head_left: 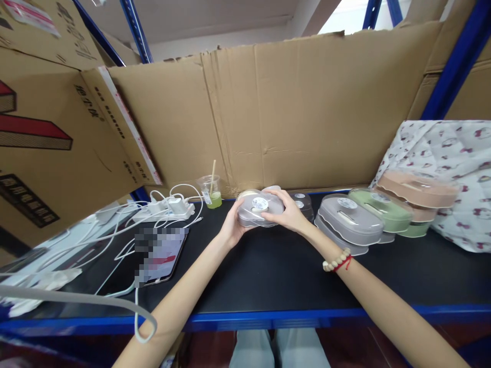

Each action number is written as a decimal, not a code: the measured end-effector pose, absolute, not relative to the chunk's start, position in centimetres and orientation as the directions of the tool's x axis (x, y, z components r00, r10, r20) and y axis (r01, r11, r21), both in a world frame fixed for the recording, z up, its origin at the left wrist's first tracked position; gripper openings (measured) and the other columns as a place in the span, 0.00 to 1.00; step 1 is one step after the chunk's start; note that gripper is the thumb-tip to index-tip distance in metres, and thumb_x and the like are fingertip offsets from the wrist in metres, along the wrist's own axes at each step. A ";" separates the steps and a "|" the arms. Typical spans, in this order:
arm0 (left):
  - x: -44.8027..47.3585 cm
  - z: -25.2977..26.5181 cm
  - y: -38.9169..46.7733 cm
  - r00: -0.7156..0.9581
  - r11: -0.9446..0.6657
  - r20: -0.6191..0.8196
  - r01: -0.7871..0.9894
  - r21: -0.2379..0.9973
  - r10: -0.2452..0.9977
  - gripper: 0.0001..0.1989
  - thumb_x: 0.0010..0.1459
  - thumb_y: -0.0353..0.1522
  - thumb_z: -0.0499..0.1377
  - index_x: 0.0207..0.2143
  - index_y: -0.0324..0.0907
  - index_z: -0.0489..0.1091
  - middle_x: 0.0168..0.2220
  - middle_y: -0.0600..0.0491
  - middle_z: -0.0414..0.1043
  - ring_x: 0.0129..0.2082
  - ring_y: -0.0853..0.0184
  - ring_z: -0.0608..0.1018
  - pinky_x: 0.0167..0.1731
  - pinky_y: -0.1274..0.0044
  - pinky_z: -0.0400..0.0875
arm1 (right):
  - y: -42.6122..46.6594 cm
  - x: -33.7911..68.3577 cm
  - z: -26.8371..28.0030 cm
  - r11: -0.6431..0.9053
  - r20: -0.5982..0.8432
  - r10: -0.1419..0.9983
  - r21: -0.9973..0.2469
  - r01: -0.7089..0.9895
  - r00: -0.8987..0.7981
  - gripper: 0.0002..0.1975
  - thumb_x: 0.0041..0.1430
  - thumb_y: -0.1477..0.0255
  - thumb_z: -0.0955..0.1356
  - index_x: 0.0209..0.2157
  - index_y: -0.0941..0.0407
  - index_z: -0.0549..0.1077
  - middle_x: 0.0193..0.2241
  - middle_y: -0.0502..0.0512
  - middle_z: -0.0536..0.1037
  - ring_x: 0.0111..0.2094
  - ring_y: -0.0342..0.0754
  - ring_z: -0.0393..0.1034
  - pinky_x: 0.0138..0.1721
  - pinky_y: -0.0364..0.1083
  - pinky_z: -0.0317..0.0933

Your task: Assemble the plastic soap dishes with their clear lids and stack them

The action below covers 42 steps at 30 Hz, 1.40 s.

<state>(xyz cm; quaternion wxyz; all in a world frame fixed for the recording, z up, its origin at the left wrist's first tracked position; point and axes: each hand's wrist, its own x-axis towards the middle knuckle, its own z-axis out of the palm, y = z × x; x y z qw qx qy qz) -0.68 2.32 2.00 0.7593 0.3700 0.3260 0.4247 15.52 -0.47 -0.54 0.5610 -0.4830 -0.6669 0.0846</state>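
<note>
Between both hands is a grey plastic box with a clear lid (251, 217) and a round white label on top. My left hand (231, 225) grips its left end, fingers partly hidden behind and under it. On the other end, my right hand (289, 212) is closed, thumb lying across the lid near the label. A dark lidded box (306, 204) stands just behind my right hand. To the right are stacked grey lidded boxes (351, 220), a green lidded box (383, 210) and a pink lidded box (418, 189).
A cup with green liquid and a straw (215, 198) stands near the cardboard wall (307, 112). At left lie a power strip (164, 209), loose white cables and a tablet (166, 255). A patterned cloth (464, 204) bounds the right side; the shelf's blue edge (276, 319) runs in front.
</note>
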 end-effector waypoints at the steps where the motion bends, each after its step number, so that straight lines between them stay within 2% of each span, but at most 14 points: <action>1: -0.6 2.0 2.3 0.418 0.368 -0.192 -0.394 0.842 0.888 0.15 0.63 0.35 0.53 0.47 0.36 0.70 0.42 0.44 0.70 0.34 0.61 0.76 0.28 0.77 0.74 | -0.6 15.5 -0.5 0.511 0.663 0.744 -0.645 0.568 0.083 0.34 0.36 0.58 0.74 0.48 0.53 0.71 0.48 0.59 0.69 0.51 0.54 0.64 0.55 0.55 0.57; 5: -0.4 1.8 2.2 0.376 0.365 -0.218 -0.384 0.848 0.901 0.11 0.64 0.33 0.54 0.45 0.37 0.70 0.41 0.47 0.70 0.33 0.63 0.76 0.24 0.79 0.73 | -0.8 15.2 -0.6 0.483 0.659 0.752 -0.579 0.657 0.029 0.38 0.32 0.59 0.76 0.50 0.54 0.71 0.51 0.62 0.65 0.53 0.56 0.63 0.55 0.56 0.58; 8: -0.4 1.7 2.2 0.367 0.356 -0.207 -0.406 0.842 0.907 0.12 0.65 0.34 0.52 0.46 0.37 0.70 0.39 0.47 0.71 0.34 0.64 0.76 0.24 0.80 0.73 | -0.8 15.0 -0.7 0.476 0.669 0.743 -0.551 0.686 0.022 0.33 0.35 0.60 0.75 0.47 0.53 0.73 0.50 0.60 0.66 0.51 0.54 0.64 0.55 0.55 0.58; 11: -0.5 1.8 2.2 0.386 0.381 -0.216 -0.424 0.821 0.897 0.16 0.66 0.37 0.51 0.49 0.36 0.70 0.40 0.46 0.71 0.33 0.62 0.76 0.27 0.78 0.74 | -0.8 15.4 -0.6 0.516 0.694 0.720 -0.542 0.663 0.007 0.26 0.40 0.61 0.74 0.44 0.53 0.75 0.48 0.58 0.70 0.50 0.52 0.66 0.55 0.54 0.58; 15: -0.7 2.0 2.2 0.412 0.448 -0.278 -0.405 0.797 0.868 0.22 0.67 0.42 0.48 0.48 0.33 0.71 0.36 0.44 0.72 0.30 0.61 0.76 0.26 0.76 0.73 | -0.7 16.4 -0.3 0.593 0.704 0.707 -0.537 0.600 -0.069 0.25 0.42 0.60 0.73 0.43 0.56 0.76 0.48 0.60 0.72 0.51 0.53 0.67 0.54 0.54 0.59; 19: -0.8 2.1 2.2 0.414 0.471 -0.307 -0.383 0.795 0.857 0.22 0.68 0.42 0.48 0.43 0.33 0.72 0.32 0.46 0.71 0.24 0.63 0.75 0.23 0.77 0.72 | -0.6 16.9 -0.2 0.635 0.707 0.697 -0.530 0.562 -0.121 0.25 0.43 0.61 0.73 0.44 0.57 0.76 0.49 0.62 0.72 0.51 0.53 0.67 0.54 0.54 0.59; 22: -0.7 2.2 2.1 0.416 0.479 -0.312 -0.395 0.784 0.854 0.20 0.69 0.38 0.47 0.44 0.32 0.71 0.31 0.47 0.71 0.22 0.65 0.74 0.22 0.77 0.71 | -0.5 16.9 -0.1 0.650 0.700 0.700 -0.539 0.536 -0.145 0.24 0.43 0.61 0.73 0.43 0.57 0.76 0.49 0.62 0.72 0.51 0.54 0.67 0.54 0.54 0.59; 26: -0.6 2.2 2.0 0.390 0.462 -0.308 -0.402 0.791 0.868 0.17 0.68 0.34 0.49 0.47 0.30 0.70 0.30 0.48 0.71 0.21 0.66 0.73 0.20 0.78 0.70 | -0.5 16.6 -0.1 0.625 0.667 0.737 -0.607 0.491 -0.114 0.26 0.40 0.60 0.73 0.42 0.58 0.75 0.50 0.62 0.72 0.52 0.54 0.66 0.56 0.55 0.56; 30: -0.6 2.2 2.0 0.373 0.404 -0.236 -0.478 0.780 0.897 0.17 0.68 0.32 0.46 0.48 0.30 0.69 0.32 0.48 0.71 0.22 0.67 0.73 0.19 0.79 0.69 | -0.6 15.8 0.4 0.459 0.511 0.851 -0.835 0.302 0.120 0.34 0.39 0.58 0.70 0.49 0.58 0.68 0.53 0.62 0.68 0.56 0.53 0.61 0.58 0.53 0.54; 32: -0.7 2.2 2.2 0.363 0.349 -0.166 -0.524 0.777 0.917 0.16 0.67 0.31 0.46 0.48 0.32 0.69 0.34 0.47 0.72 0.25 0.67 0.74 0.21 0.80 0.70 | -0.9 15.2 1.0 0.320 0.355 0.904 -0.932 0.173 0.239 0.35 0.41 0.57 0.68 0.52 0.56 0.64 0.53 0.61 0.68 0.54 0.53 0.64 0.52 0.53 0.63; 34: -0.8 2.2 2.3 0.354 0.294 -0.102 -0.546 0.784 0.930 0.15 0.66 0.31 0.47 0.48 0.33 0.69 0.37 0.47 0.72 0.29 0.66 0.75 0.26 0.80 0.72 | -1.3 14.7 1.6 0.176 0.188 0.945 -0.982 0.069 0.269 0.36 0.42 0.58 0.66 0.54 0.55 0.60 0.49 0.60 0.70 0.43 0.53 0.70 0.35 0.50 0.71; 36: -0.9 2.2 2.4 0.352 0.263 -0.066 -0.548 0.794 0.934 0.14 0.66 0.30 0.48 0.48 0.33 0.68 0.39 0.46 0.71 0.33 0.65 0.76 0.32 0.80 0.73 | -1.8 14.4 2.2 0.099 0.094 0.965 -0.995 -0.009 0.245 0.37 0.42 0.60 0.66 0.56 0.55 0.58 0.47 0.60 0.71 0.31 0.48 0.71 0.20 0.45 0.67; 38: -1.0 2.2 2.5 0.359 0.253 -0.049 -0.549 0.797 0.932 0.14 0.67 0.30 0.47 0.48 0.33 0.68 0.41 0.45 0.71 0.36 0.64 0.76 0.34 0.79 0.73 | -2.2 14.1 2.7 0.125 0.109 0.967 -0.991 -0.057 0.229 0.37 0.41 0.62 0.67 0.56 0.54 0.59 0.45 0.58 0.72 0.23 0.42 0.67 0.15 0.41 0.63; 42: -1.1 2.7 2.3 0.393 0.240 0.000 -0.562 0.791 0.920 0.16 0.67 0.30 0.47 0.52 0.34 0.65 0.44 0.44 0.69 0.39 0.63 0.75 0.38 0.78 0.73 | -2.7 13.9 3.4 0.254 0.227 0.944 -0.963 -0.087 0.241 0.38 0.37 0.63 0.68 0.54 0.55 0.63 0.45 0.56 0.71 0.20 0.38 0.62 0.13 0.40 0.63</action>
